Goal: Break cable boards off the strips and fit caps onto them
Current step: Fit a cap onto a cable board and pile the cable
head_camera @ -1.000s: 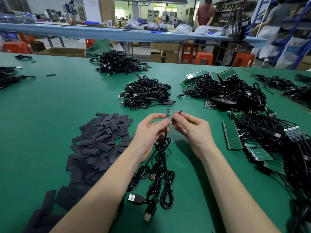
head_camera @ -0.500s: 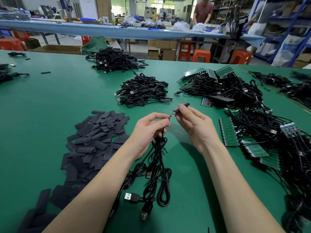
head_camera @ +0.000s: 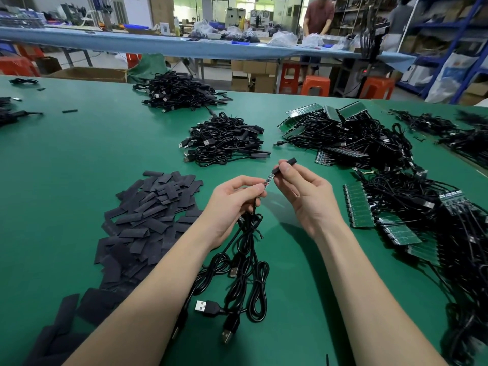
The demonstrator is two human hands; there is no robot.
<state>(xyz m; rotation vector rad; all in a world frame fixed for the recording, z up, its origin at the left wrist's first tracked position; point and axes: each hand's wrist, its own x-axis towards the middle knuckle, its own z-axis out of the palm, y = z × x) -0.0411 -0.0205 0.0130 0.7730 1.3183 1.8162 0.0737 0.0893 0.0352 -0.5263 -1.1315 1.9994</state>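
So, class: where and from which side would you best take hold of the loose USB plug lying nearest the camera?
Pinch the USB plug by its black moulded body, from above across its narrow sides: it lies flat on the table, metal tip toward the camera, cable trailing away.

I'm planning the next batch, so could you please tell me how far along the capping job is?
Done, apparently: the two heaps of capped cables further back. In hand: the left hand holds one board while the right hand slides a black cap partly over its tip. Left: many green strips with cables attached on the right, and a big pile of loose caps.
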